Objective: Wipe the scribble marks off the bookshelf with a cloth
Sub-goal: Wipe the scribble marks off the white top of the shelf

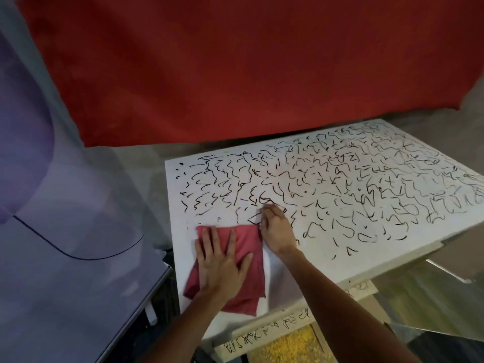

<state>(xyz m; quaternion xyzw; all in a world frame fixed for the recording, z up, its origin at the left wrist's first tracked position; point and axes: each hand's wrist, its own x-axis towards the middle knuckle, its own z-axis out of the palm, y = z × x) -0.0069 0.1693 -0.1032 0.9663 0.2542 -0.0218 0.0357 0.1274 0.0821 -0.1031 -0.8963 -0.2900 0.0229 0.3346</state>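
Observation:
The bookshelf's white top is covered with black scribble marks, thickest toward the back and right. A folded pink cloth lies on its near left corner. My left hand presses flat on the cloth with straight, spread fingers. My right hand rests on the white top just right of the cloth's upper corner, fingers bent toward that corner. Whether it pinches the cloth cannot be told. The patch around the cloth carries few marks. More scribbles show on the shelf's front edge.
A red wall rises behind the shelf. A pale lilac appliance stands close on the left, with a narrow dark gap between it and the shelf. A reflective panel lies at the lower right.

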